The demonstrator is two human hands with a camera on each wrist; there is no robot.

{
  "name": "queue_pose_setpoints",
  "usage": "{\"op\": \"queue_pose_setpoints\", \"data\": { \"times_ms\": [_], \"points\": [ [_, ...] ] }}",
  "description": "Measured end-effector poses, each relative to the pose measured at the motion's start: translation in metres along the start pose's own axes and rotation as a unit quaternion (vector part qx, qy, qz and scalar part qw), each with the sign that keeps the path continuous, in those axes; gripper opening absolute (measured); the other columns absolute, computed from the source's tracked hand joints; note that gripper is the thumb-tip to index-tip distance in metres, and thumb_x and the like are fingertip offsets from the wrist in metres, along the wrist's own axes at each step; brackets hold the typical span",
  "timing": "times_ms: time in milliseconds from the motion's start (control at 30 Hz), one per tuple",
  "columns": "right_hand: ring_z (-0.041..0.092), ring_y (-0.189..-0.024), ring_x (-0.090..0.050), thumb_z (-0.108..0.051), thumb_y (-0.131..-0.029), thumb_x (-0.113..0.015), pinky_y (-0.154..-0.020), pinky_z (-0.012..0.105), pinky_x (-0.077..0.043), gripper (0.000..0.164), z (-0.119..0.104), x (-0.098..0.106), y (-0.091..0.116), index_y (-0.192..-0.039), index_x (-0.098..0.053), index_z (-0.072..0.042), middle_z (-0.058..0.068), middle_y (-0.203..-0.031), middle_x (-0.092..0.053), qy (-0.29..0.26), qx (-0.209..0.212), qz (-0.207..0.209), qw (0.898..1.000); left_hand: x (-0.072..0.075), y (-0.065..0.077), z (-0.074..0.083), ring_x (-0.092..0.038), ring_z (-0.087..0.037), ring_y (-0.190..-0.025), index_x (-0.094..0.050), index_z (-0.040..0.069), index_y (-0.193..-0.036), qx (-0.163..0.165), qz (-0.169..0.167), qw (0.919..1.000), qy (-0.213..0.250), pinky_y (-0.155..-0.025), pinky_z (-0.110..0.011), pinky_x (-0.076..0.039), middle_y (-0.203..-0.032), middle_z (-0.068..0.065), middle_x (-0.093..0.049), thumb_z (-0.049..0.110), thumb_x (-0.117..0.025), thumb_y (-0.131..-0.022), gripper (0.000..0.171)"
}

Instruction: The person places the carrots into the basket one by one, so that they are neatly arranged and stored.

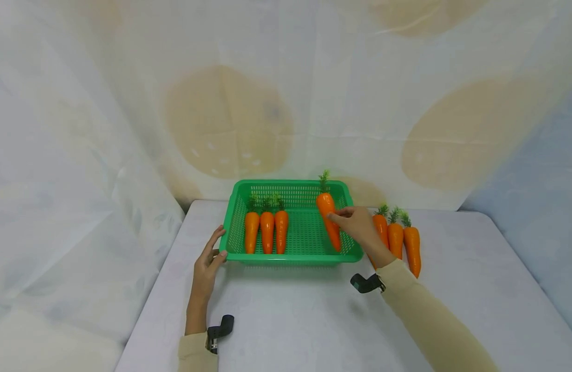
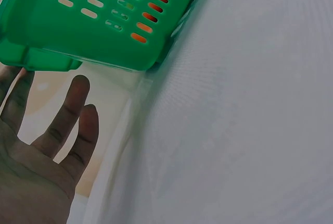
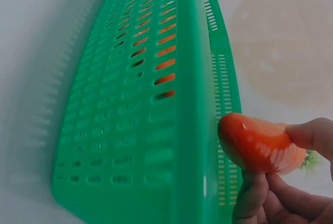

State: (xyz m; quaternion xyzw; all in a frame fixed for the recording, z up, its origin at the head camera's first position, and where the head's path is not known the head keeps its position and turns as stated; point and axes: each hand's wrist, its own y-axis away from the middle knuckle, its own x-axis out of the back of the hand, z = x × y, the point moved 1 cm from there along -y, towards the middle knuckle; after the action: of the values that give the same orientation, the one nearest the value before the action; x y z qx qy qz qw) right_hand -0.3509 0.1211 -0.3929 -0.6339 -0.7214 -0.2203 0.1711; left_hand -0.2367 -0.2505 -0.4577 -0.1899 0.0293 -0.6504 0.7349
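Note:
Over the right part of a green plastic basket (image 1: 286, 258), my right hand (image 1: 358, 225) pinches an orange carrot (image 1: 330, 217) between thumb and fingers. The carrot slants with its leafy green top toward the back wall; its tip (image 3: 234, 130) faces the camera in the right wrist view. Inside the basket, three carrots (image 1: 267, 232) lie side by side on the left, tops to the back. My left hand (image 1: 207, 268) touches the basket's front left corner, its fingers (image 2: 67, 107) extended and loosely spread below the rim in the left wrist view.
Three more carrots (image 1: 411, 248) lie in a row on the white table (image 1: 286, 320) right of the basket, partly covered by my right forearm. Patterned cloth (image 1: 314, 103) hangs close behind the basket. Each wrist wears a small black camera (image 1: 365, 283).

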Motion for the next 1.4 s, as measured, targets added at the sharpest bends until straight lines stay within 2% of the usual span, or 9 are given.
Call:
{"op": "queue_pose_setpoints", "data": {
  "times_ms": [133, 500, 700, 867, 967, 1133, 1267, 1400],
  "points": [
    [0.028, -0.095, -0.064, -0.043, -0.092, -0.07, -0.081, 0.04, -0.053, 0.05, -0.002, -0.011, -0.006, -0.118, -0.07, -0.001, 0.015, -0.113, -0.069, 0.003, -0.008, -0.008, 1.0, 0.001, 0.0, -0.002, -0.06, -0.021, -0.1, -0.042, 0.005, -0.152, -0.003, 0.001, 1.0, 0.001, -0.082, -0.028, -0.051, -0.16, -0.01, -0.034, 0.007, -0.053, -0.102, 0.051],
    [0.033, -0.095, -0.067, -0.038, -0.093, -0.07, -0.079, 0.04, -0.055, 0.047, -0.003, -0.037, -0.019, -0.117, -0.07, 0.002, 0.015, -0.108, -0.07, 0.021, -0.024, -0.021, 0.999, 0.002, 0.001, -0.005, -0.06, -0.022, -0.1, -0.043, 0.007, -0.152, -0.006, 0.0, 1.0, 0.0, -0.082, -0.03, -0.052, -0.16, -0.007, -0.035, 0.009, -0.054, -0.102, 0.051],
    [0.031, -0.089, -0.07, -0.034, -0.093, -0.071, -0.081, 0.044, -0.056, 0.043, 0.0, -0.055, -0.027, -0.112, -0.071, 0.004, 0.018, -0.108, -0.07, 0.024, -0.033, -0.036, 0.999, 0.003, 0.002, -0.005, -0.06, -0.022, -0.1, -0.043, 0.006, -0.152, -0.005, 0.001, 1.0, -0.001, -0.082, -0.028, -0.051, -0.16, -0.007, -0.035, 0.009, -0.053, -0.102, 0.051],
    [0.027, -0.083, -0.071, -0.032, -0.092, -0.072, -0.078, 0.042, -0.057, 0.043, 0.001, -0.066, -0.032, -0.112, -0.071, 0.005, 0.018, -0.103, -0.072, 0.017, -0.042, -0.037, 0.998, 0.003, 0.002, -0.005, -0.059, -0.022, -0.1, -0.043, 0.005, -0.151, -0.006, 0.0, 1.0, 0.0, -0.083, -0.028, -0.05, -0.16, -0.008, -0.035, 0.008, -0.053, -0.102, 0.05],
    [0.023, -0.08, -0.069, -0.033, -0.091, -0.073, -0.074, 0.039, -0.057, 0.039, 0.0, -0.071, -0.035, -0.106, -0.073, 0.004, 0.013, -0.092, -0.073, 0.025, -0.048, -0.041, 0.998, 0.002, 0.001, -0.004, -0.059, -0.023, -0.1, -0.043, 0.005, -0.151, -0.007, -0.001, 1.0, 0.001, -0.083, -0.027, -0.05, -0.159, -0.009, -0.035, 0.007, -0.053, -0.102, 0.05],
    [0.024, -0.075, -0.068, -0.034, -0.091, -0.072, -0.065, 0.034, -0.053, 0.035, 0.0, -0.08, -0.042, -0.086, -0.075, 0.001, 0.01, -0.077, -0.071, 0.046, -0.053, -0.047, 0.996, 0.0, 0.0, -0.004, -0.058, -0.026, -0.1, -0.043, 0.005, -0.151, -0.009, -0.001, 1.0, 0.001, -0.083, -0.027, -0.05, -0.159, -0.008, -0.035, 0.007, -0.053, -0.102, 0.05],
    [0.027, -0.069, -0.066, -0.033, -0.091, -0.072, -0.056, 0.03, -0.046, 0.041, 0.0, -0.087, -0.049, -0.061, -0.062, -0.007, 0.008, -0.063, -0.065, 0.062, -0.057, -0.049, 0.995, 0.0, 0.0, -0.004, -0.056, -0.033, -0.102, -0.044, 0.006, -0.151, -0.011, 0.0, 0.9999, 0.002, -0.083, -0.027, -0.049, -0.159, -0.006, -0.036, 0.007, -0.053, -0.102, 0.05],
    [0.029, -0.068, -0.066, -0.032, -0.091, -0.072, -0.052, 0.028, -0.042, 0.047, 0.0, -0.092, -0.055, -0.054, -0.051, -0.012, 0.005, -0.056, -0.06, 0.08, -0.065, -0.051, 0.993, 0.001, 0.0, -0.004, -0.057, -0.03, -0.102, -0.045, 0.006, -0.15, -0.014, 0.0, 0.9999, 0.001, -0.083, -0.027, -0.05, -0.159, -0.006, -0.036, 0.007, -0.054, -0.102, 0.05]
  ]
}}
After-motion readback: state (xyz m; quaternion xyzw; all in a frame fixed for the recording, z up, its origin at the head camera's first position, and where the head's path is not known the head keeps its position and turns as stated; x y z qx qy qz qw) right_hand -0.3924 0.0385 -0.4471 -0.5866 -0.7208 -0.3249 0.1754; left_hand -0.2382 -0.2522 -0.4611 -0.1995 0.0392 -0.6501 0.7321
